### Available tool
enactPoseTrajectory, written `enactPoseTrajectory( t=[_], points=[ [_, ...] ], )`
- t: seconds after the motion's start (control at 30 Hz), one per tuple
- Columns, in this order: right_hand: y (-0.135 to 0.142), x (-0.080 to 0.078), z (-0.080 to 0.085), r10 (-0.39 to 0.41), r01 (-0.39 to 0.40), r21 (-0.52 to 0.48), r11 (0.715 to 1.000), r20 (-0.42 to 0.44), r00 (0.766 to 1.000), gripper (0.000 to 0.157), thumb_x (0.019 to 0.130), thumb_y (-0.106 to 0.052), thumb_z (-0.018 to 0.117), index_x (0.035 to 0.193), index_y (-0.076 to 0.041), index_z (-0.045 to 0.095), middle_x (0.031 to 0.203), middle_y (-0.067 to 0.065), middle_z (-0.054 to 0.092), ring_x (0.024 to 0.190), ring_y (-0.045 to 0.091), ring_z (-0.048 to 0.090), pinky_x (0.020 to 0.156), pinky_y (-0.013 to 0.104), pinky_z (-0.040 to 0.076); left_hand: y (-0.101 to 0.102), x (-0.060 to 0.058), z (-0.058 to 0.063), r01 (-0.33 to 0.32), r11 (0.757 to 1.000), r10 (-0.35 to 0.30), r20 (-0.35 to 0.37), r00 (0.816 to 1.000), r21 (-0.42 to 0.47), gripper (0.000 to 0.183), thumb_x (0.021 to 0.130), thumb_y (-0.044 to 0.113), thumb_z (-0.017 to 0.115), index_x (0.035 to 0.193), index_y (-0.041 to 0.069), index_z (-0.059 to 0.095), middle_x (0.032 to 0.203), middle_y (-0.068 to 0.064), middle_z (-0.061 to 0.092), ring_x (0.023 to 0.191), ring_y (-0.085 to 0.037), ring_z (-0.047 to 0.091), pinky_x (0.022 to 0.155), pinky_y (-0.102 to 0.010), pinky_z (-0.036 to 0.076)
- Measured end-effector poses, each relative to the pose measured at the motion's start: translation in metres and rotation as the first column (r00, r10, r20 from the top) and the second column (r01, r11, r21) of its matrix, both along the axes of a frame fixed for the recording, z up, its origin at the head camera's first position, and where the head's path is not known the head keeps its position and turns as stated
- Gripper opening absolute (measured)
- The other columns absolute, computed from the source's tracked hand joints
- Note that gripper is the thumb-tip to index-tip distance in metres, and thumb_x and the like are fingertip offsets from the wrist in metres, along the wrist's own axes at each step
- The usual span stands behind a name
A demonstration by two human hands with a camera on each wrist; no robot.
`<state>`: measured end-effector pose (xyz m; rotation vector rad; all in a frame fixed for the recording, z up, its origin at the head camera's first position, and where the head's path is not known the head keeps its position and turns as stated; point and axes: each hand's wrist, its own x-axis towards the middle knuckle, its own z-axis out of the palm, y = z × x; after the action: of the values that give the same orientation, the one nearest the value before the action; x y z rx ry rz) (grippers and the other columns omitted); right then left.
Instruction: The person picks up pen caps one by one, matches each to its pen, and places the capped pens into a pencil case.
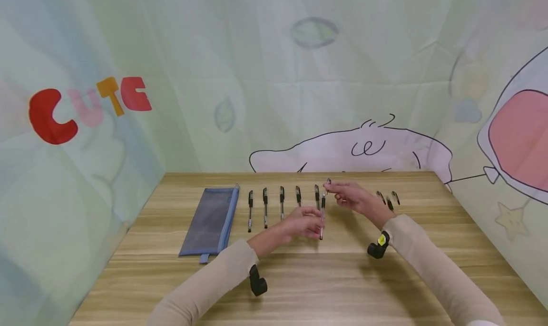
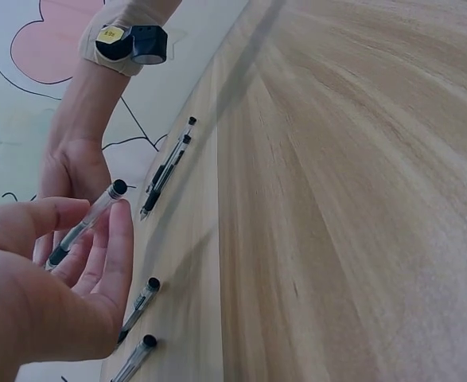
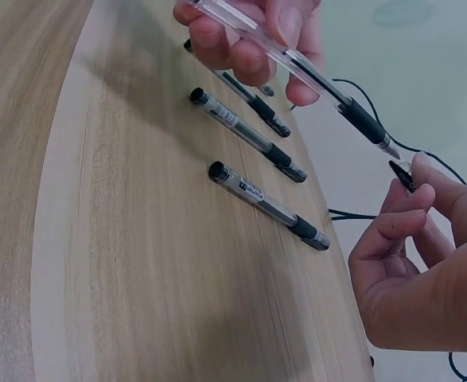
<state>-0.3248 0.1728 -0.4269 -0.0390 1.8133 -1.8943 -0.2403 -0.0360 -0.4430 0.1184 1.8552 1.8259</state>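
My left hand [image 1: 305, 222] holds an uncapped gel pen [image 1: 322, 216] by its clear barrel, between thumb and fingers. The pen's bare tip points up and away, and its black grip [image 3: 362, 121] shows in the right wrist view. Between the thumb and fingertips of my right hand [image 1: 353, 198] is a small pen cap [image 3: 404, 175] with a black clip. In the right wrist view the cap sits just off the pen's tip. To the left, several capped black pens [image 1: 250, 212] lie in a row; my left hand partly hides some.
A blue-grey mesh zip pouch [image 1: 210, 221] lies on the wooden table [image 1: 299, 288] left of the pens. Beyond my right wrist are a few more black pen pieces [image 1: 396, 197], partly behind the arm. A printed cloth [image 1: 205, 140] hangs behind the table's far edge.
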Motion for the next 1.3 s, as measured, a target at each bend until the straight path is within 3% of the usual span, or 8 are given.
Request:
enactPoseTrajectory(
  t=[0.2,0.37,0.63,0.83,1.0,1.3],
  points=[
    [-0.002,0.002,0.000,0.029,-0.029,0.040,0.999,0.000,1.000,0.015,0.102,-0.018,0.063,0.109,-0.011,0.074,0.080,-0.010,0.060,0.062,0.001,0.045,0.056,0.013,0.039,0.001,0.001,-0.001,0.002,1.000,-0.002,-0.003,1.000,-0.013,0.038,0.094,0.003,0.068,0.129,-0.006,0.059,0.116,-0.027,0.070,0.079,-0.016,0.068,0.082,-0.032,0.064],
    [-0.003,0.002,-0.001,0.043,-0.044,0.081,0.996,0.006,0.999,0.035,0.101,-0.020,0.065,0.129,0.001,0.063,0.080,-0.010,0.060,0.063,0.001,0.046,0.058,0.013,0.041,0.002,0.000,-0.003,-0.016,1.000,0.016,-0.004,1.000,-0.023,0.039,0.093,0.003,0.069,0.129,-0.005,0.060,0.109,-0.022,0.072,0.077,-0.016,0.068,0.077,-0.029,0.064],
    [-0.005,0.004,-0.002,0.107,-0.101,0.169,0.980,-0.025,0.994,0.050,0.103,-0.023,0.062,0.144,0.003,0.051,0.101,-0.006,0.060,0.067,0.001,0.049,0.060,0.014,0.042,0.004,-0.002,-0.002,-0.064,0.996,0.064,-0.012,0.998,-0.061,0.034,0.094,0.006,0.068,0.126,-0.003,0.064,0.111,-0.020,0.072,0.078,-0.014,0.065,0.071,-0.021,0.061],
    [-0.005,0.006,-0.006,0.106,-0.099,0.150,0.984,-0.041,0.993,0.051,0.107,-0.028,0.055,0.145,0.006,0.050,0.091,-0.009,0.063,0.070,0.001,0.053,0.062,0.012,0.045,0.008,-0.001,-0.003,-0.057,0.991,0.050,-0.064,0.997,-0.119,0.027,0.097,0.007,0.064,0.120,-0.005,0.067,0.111,-0.022,0.071,0.076,-0.013,0.062,0.070,-0.022,0.060],
    [-0.006,0.008,-0.007,0.061,-0.051,0.162,0.985,-0.058,0.996,0.049,0.105,-0.025,0.059,0.141,0.007,0.053,0.087,-0.009,0.062,0.069,0.001,0.052,0.061,0.013,0.044,0.012,0.003,-0.003,-0.053,0.991,0.041,-0.093,0.995,-0.123,0.027,0.097,0.005,0.064,0.120,-0.008,0.066,0.110,-0.023,0.070,0.073,-0.012,0.060,0.070,-0.023,0.060],
    [-0.019,0.013,-0.001,-0.012,0.036,0.214,0.976,-0.113,0.994,0.046,0.102,-0.025,0.065,0.135,0.006,0.061,0.081,-0.007,0.059,0.063,0.003,0.046,0.055,0.015,0.038,0.012,0.006,-0.005,-0.128,0.989,0.122,-0.083,0.989,-0.075,0.025,0.099,0.006,0.063,0.120,-0.010,0.065,0.117,-0.026,0.070,0.076,-0.013,0.061,0.072,-0.022,0.059]
  ],
)
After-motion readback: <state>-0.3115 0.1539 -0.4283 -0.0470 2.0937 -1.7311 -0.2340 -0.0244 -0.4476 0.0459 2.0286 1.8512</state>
